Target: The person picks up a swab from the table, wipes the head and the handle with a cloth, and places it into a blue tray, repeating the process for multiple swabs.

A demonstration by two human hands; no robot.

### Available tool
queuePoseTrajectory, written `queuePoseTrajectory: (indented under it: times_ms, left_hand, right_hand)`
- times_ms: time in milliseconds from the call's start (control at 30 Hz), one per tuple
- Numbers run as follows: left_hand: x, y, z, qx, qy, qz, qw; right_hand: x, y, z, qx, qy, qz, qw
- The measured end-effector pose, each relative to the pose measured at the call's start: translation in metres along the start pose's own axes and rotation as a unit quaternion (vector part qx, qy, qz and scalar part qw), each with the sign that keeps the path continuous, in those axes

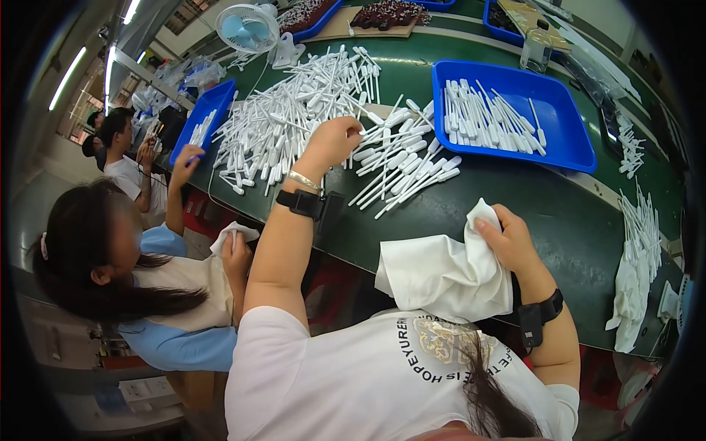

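My left hand point(334, 141) reaches over a heap of slim white plastic sticks point(290, 110), each with a thicker, handle-like end. Its fingers are pinched together beside a smaller bunch of sticks point(408, 158); what they hold, if anything, is hidden. A white cloth point(445, 268) hangs bunched in my right hand point(507, 239), above the table's near edge. More of these sticks point(489, 121) lie roughly lined up in a blue tray point(566, 140) to the right of the heap.
A co-worker point(110, 242) sits close on my left, one hand on a white cloth point(234, 237), beside another blue tray point(213, 110). At far right, sticks point(640, 213) lie near white fabric point(631, 301). A fan point(248, 28) and clear bottle point(537, 48) stand farther back.
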State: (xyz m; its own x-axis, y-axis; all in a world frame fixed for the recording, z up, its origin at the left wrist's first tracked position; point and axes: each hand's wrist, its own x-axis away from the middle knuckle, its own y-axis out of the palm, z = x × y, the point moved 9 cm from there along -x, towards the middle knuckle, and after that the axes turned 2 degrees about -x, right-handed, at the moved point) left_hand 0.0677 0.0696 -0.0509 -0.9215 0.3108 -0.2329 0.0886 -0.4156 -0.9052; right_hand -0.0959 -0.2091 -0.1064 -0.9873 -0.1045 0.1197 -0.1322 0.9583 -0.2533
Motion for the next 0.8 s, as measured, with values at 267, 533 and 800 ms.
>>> queuePoseTrajectory:
  times_ms: [267, 533, 800]
  left_hand:
    - [-0.031, 0.019, 0.076, -0.014, 0.141, -0.044, 0.989]
    - [-0.076, 0.090, 0.092, -0.167, 0.166, -0.168, 0.957]
    - [-0.070, 0.066, 0.103, -0.192, 0.130, -0.186, 0.955]
  right_hand:
    - [-0.005, -0.004, -0.002, 0.019, -0.012, 0.009, 1.000]
    - [-0.002, 0.005, -0.011, 0.055, -0.039, -0.010, 0.998]
    - [0.000, 0.003, -0.004, 0.006, -0.024, 0.001, 1.000]
